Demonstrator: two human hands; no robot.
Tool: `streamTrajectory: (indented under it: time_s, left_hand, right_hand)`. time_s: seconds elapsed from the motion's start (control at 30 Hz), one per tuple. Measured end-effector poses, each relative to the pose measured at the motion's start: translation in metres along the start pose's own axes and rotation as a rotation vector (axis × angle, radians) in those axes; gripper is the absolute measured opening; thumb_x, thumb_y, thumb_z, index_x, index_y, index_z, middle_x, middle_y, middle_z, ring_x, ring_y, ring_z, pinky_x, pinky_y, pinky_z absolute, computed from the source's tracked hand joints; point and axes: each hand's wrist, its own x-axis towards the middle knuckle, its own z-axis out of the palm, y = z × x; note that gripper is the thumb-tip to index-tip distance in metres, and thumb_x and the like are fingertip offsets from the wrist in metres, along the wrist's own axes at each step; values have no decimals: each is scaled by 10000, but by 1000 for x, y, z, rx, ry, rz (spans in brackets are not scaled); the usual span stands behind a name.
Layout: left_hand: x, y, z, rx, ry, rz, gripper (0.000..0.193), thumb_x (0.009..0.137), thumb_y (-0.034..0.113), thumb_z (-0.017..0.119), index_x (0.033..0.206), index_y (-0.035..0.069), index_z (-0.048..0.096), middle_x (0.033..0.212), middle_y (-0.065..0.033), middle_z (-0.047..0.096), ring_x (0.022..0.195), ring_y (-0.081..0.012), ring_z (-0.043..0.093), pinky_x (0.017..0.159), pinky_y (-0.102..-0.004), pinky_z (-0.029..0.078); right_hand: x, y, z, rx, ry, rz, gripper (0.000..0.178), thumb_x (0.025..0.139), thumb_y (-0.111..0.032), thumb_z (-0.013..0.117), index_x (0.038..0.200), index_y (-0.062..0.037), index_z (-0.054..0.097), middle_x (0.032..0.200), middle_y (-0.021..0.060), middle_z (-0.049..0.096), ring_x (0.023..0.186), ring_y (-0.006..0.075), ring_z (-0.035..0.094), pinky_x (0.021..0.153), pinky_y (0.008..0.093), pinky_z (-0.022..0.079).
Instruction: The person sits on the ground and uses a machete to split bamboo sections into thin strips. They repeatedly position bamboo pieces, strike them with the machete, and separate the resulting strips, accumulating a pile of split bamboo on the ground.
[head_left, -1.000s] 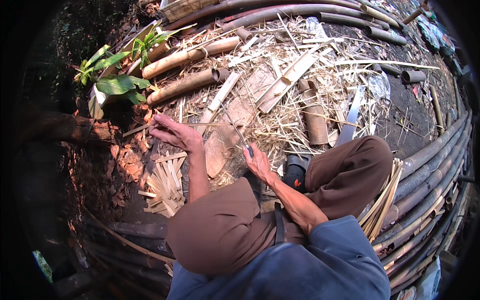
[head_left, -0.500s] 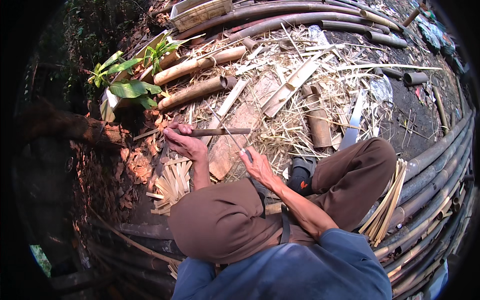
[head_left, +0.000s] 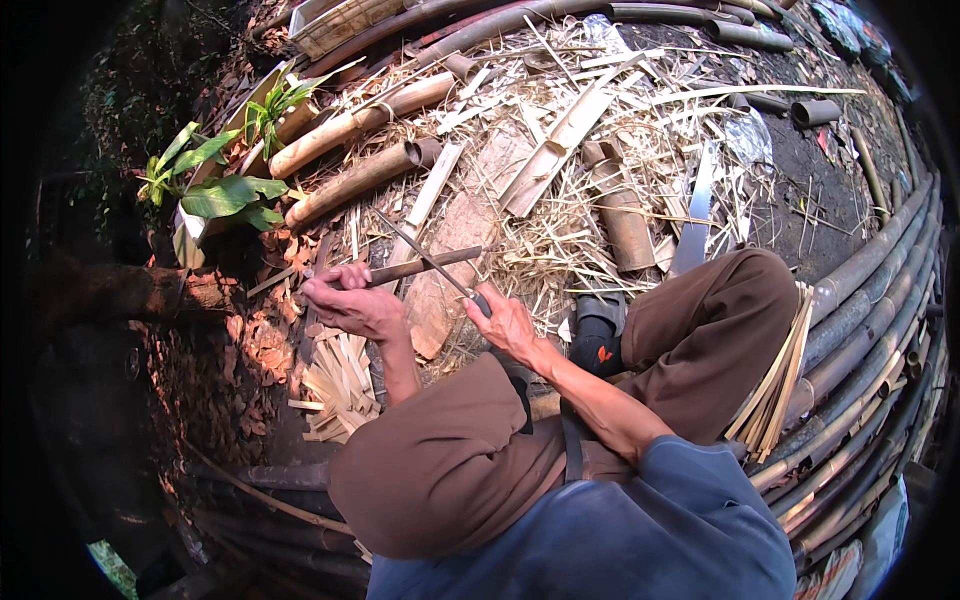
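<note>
Bright daylight pales the shavings (head_left: 545,245) across the ground's (head_left: 795,195) middle; its left edge sinks into deep shade, sun flecking dry leaves (head_left: 268,345); poles (head_left: 835,355) bow, distorted, along its right edge; the view's corners blacken.

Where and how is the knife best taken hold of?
Probably by its dark handle, coming from the person's near right, as the right hand does: the thin blade points away, forward and left, crossing the strip in the left hand.

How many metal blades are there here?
2: a thin, dark-handled metal knife in the bare right hand, and a broad, flat silver blade near the brown-trousered right knee. More may be hidden.
</note>
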Motion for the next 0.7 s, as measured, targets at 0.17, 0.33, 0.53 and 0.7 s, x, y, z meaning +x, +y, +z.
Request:
streamTrajectory:
  time_s: [0.17, 0.33, 0.53, 0.7]
  left_hand:
    - [0, 4, -2, 65, -4, 41, 444, 1035, 445, 440, 782, 83, 389, 612, 9, 344, 528, -94, 333, 494, -234, 303]
    - [11, -4, 7, 152, 64, -2, 457, 1049, 446, 396, 774, 81, 393, 644, 3, 351, 552, -103, 343, 531, -255, 347]
    - [-7, -2, 17, 71, -76, 29, 451, 1050, 436, 402, 784, 73, 385, 650, -1, 362, 557, -97, 339, 534, -251, 349]
    - [14, -4, 10, 142, -36, 61, 440, 1056, 410, 393, 790, 60, 395, 650, -5, 350, 573, -109, 345, 526, -260, 360]
  right_hand:
    - [-18, -23, -5, 36, -25, -28, 321, 959, -399, 567, 970, -80, 541, 624, 228, 601, 607, 462, 624, 564, 522, 477]
    - [-8, -8, 3, 103, 47, -2, 331, 960, -421, 561, 984, -93, 528, 596, 218, 596, 606, 457, 621, 500, 524, 486]
    - [7, 52, -6, -69, -23, 155, 357, 985, -385, 508, 980, -31, 559, 711, 247, 588, 693, 444, 609, 635, 503, 461]
    - [-15, 0, -6, 95, -43, 37, 402, 979, -418, 511, 999, -19, 556, 755, 282, 608, 726, 478, 615, 674, 525, 478]
